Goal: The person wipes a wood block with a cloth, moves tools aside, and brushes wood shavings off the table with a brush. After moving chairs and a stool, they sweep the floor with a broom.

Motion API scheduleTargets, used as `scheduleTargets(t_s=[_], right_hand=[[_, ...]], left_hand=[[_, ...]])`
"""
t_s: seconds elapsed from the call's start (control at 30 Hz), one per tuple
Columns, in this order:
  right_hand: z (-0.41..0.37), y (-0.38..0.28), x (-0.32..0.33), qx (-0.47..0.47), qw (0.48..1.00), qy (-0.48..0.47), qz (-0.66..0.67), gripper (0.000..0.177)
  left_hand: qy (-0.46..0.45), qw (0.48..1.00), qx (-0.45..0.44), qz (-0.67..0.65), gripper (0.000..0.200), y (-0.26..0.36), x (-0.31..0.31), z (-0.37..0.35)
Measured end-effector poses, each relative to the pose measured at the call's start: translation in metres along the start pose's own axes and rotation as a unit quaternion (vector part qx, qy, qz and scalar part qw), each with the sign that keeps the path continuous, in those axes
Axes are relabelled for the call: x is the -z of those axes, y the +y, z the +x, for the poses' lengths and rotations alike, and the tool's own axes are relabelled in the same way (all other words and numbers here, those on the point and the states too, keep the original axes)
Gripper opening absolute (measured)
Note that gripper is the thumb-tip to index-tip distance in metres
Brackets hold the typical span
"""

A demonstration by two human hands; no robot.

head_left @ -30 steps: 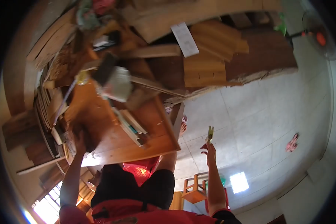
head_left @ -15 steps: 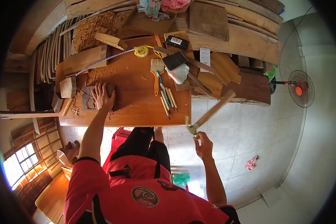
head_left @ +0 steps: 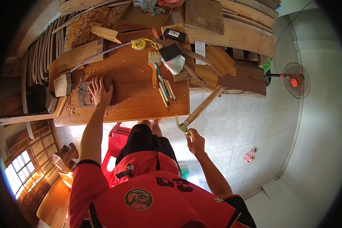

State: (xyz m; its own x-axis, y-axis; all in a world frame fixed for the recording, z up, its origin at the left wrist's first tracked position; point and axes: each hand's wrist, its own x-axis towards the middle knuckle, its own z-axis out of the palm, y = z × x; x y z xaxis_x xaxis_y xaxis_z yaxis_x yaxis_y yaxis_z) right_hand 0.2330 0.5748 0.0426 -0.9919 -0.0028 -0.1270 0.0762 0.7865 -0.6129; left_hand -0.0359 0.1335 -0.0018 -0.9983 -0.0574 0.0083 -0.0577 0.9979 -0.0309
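Note:
My left hand (head_left: 100, 92) lies with fingers spread on a dark carved wood block (head_left: 86, 99) on the orange-brown table (head_left: 129, 106). Past the table's right front corner, my right hand (head_left: 195, 142) is closed on the head end of a claw hammer (head_left: 201, 108), whose wooden handle points up and to the right. Several thin chisels (head_left: 165, 91) lie on the table near its right edge, beside a green toothbrush (head_left: 161, 79) and a flat paintbrush (head_left: 154, 68).
A yellow tape measure (head_left: 138, 44) lies extended at the table's back, near a black phone (head_left: 174, 34). A wooden mallet head (head_left: 62, 84) stands left of the block. Stacked planks (head_left: 247, 34) line the back. A fan (head_left: 295, 81) stands right; a red chair (head_left: 117, 140) is below.
The whole view has shifted, with the table now a little further left and up. The hammer in my right hand has turned slightly, showing its claw more clearly. My left hand stays on the block.

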Motion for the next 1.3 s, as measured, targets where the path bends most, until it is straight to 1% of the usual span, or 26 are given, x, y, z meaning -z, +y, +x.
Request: scheduleTargets(t_s=[0.03,0.13,0.27,0.3,0.4,0.53,0.63,0.73,0.8,0.87,0.93,1.07,1.1,1.2,1.23,1.3], right_hand=[[-0.003,-0.002,-0.002,-0.012,1.0,0.002,-0.001,0.024],[-0.004,-0.003,-0.007,-0.006,1.0,-0.022,-0.013,0.024],[0.012,0.003,-0.025,0.055,0.997,-0.042,-0.041,0.024],[0.015,0.004,-0.03,0.056,0.996,-0.054,-0.049,0.025],[0.022,0.002,-0.044,0.088,0.995,-0.026,-0.037,0.025],[0.03,-0.004,-0.054,0.082,0.996,-0.025,-0.017,0.024],[0.039,-0.004,-0.06,0.09,0.993,-0.079,-0.006,0.024],[0.047,-0.008,-0.068,0.105,0.99,-0.092,-0.01,0.025],[0.05,-0.012,-0.072,0.069,0.992,-0.104,-0.017,0.026],[0.051,-0.01,-0.079,0.077,0.992,-0.092,-0.028,0.027],[0.054,-0.014,-0.082,0.011,0.99,-0.138,-0.025,0.028],[0.057,-0.026,-0.088,-0.001,0.993,-0.118,-0.029,0.029],[0.058,-0.029,-0.088,-0.02,0.992,-0.125,-0.024,0.027],[0.063,-0.04,-0.085,-0.027,0.991,-0.133,-0.015,0.027],[0.066,-0.044,-0.085,-0.016,0.99,-0.14,-0.012,0.026],[0.071,-0.05,-0.087,-0.003,0.993,-0.121,0.003,0.026]], left_hand=[[0.002,1.0,0.0,-0.001,0.07,-0.001,-0.001,0.0],[0.002,1.0,0.0,-0.004,0.071,-0.001,-0.004,0.001],[-0.002,1.0,0.005,0.003,0.073,-0.005,-0.009,0.001],[-0.01,1.0,0.006,0.01,0.073,-0.006,-0.009,0.001],[-0.013,1.0,0.008,0.01,0.074,-0.006,-0.009,0.002],[-0.019,1.0,0.013,0.002,0.073,-0.006,-0.009,0.003],[-0.011,1.0,0.008,-0.009,0.073,-0.006,-0.009,0.003],[0.004,1.0,0.001,-0.017,0.072,-0.006,-0.006,0.002],[0.007,1.0,-0.002,-0.022,0.071,-0.004,-0.003,0.004],[0.01,1.0,-0.004,-0.026,0.072,-0.005,-0.003,0.003],[0.008,0.999,-0.005,-0.038,0.072,-0.008,-0.005,0.002],[0.002,0.999,-0.007,-0.049,0.074,-0.012,-0.01,0.004],[-0.008,0.999,-0.004,-0.052,0.074,-0.012,-0.01,0.004],[-0.006,0.998,-0.001,-0.066,0.073,-0.012,-0.008,0.004],[-0.005,0.997,0.001,-0.074,0.073,-0.011,-0.005,0.004],[-0.009,0.997,0.005,-0.07,0.073,-0.012,-0.004,0.005]])
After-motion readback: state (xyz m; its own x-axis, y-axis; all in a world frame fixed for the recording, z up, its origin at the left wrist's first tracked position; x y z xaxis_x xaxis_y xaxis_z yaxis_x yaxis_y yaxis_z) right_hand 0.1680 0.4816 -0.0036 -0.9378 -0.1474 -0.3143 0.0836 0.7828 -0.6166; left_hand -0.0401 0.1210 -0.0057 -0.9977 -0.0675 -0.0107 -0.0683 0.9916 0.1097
